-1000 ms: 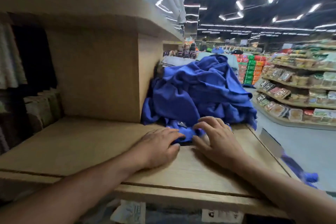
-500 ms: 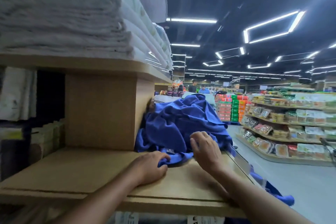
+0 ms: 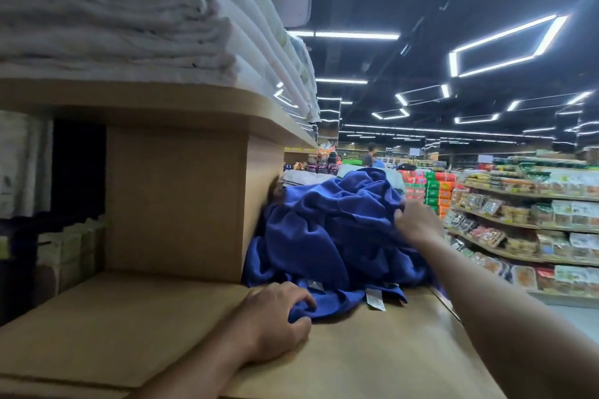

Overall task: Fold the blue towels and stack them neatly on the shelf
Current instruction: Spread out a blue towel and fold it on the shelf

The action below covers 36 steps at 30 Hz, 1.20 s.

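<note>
A crumpled heap of blue towels (image 3: 327, 233) lies on the wooden shelf (image 3: 129, 330), pressed against an upright wooden divider (image 3: 175, 204). My left hand (image 3: 275, 317) lies on the shelf and grips the near bottom corner of a blue towel. My right hand (image 3: 416, 222) is raised at the heap's upper right side, with its fingers curled into the blue cloth. White labels (image 3: 374, 300) show on the towels' front edge.
Folded white towels (image 3: 129, 16) are stacked on the upper shelf (image 3: 162, 97) overhead. Folded light towels (image 3: 68, 249) sit in the dark bay at left. Grocery shelves (image 3: 525, 217) line the aisle on the right. A person (image 3: 369, 155) stands far down the store.
My right hand has risen from the front edge of the heap to its upper right side and taken hold of cloth there. My left hand keeps its grip on the near corner. The view has tilted upward.
</note>
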Each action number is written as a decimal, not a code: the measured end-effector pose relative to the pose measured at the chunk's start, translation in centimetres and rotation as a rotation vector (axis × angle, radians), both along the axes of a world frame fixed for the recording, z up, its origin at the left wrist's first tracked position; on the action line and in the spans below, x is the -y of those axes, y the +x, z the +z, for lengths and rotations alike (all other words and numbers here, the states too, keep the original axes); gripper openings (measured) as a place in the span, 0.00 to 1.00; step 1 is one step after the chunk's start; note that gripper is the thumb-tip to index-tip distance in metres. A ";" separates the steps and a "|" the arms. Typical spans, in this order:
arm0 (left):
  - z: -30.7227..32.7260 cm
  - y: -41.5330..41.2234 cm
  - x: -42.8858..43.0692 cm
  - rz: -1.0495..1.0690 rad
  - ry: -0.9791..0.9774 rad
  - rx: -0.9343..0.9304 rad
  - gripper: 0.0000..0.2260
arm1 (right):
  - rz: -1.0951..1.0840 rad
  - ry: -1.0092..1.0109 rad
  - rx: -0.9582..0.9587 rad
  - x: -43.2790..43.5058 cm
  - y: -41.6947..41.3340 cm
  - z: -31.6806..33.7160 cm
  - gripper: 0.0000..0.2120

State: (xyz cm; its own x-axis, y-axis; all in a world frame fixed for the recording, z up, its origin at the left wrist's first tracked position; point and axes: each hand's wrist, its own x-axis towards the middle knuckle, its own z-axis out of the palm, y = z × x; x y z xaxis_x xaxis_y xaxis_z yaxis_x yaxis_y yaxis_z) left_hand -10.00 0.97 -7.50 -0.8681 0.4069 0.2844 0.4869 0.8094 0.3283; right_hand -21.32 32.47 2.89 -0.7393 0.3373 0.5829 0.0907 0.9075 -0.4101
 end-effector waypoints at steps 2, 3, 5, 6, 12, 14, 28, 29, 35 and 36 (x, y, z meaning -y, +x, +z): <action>-0.1 -0.2 0.0 0.001 0.007 0.004 0.17 | 0.098 -0.125 -0.147 0.0 0.7 2.0 0.07; -0.1 -0.3 0.0 0.003 0.017 0.010 0.17 | 0.150 -0.173 -0.219 0.3 1.4 3.4 0.06; 0.0 -0.2 0.1 0.003 0.028 0.021 0.17 | 0.274 -0.271 -0.364 1.6 3.7 6.4 0.10; -0.1 -0.2 0.1 -0.004 0.044 0.032 0.16 | 0.366 -0.323 -0.438 2.7 5.4 8.0 0.12; 1.1 0.1 0.0 -0.050 0.989 0.244 0.13 | 1.179 -0.409 0.051 11.7 17.9 5.8 0.08; 1.7 -0.5 0.9 0.088 1.247 0.198 0.17 | 1.212 -0.075 0.432 13.5 20.8 0.7 0.08; 1.1 -1.1 3.3 0.305 0.632 -0.477 0.25 | 1.197 -0.482 0.414 12.7 24.3 -7.3 0.02; 1.2 -0.6 3.3 0.284 0.569 -0.522 0.22 | 1.186 -0.570 0.396 12.8 24.2 -7.4 0.02; 0.5 -0.9 4.4 0.382 0.216 -0.126 0.21 | 1.206 -0.486 0.614 13.3 25.9 -7.7 0.11; 0.3 -1.1 4.8 0.392 0.215 -0.046 0.23 | 1.249 -0.455 0.702 13.1 26.1 -7.3 0.08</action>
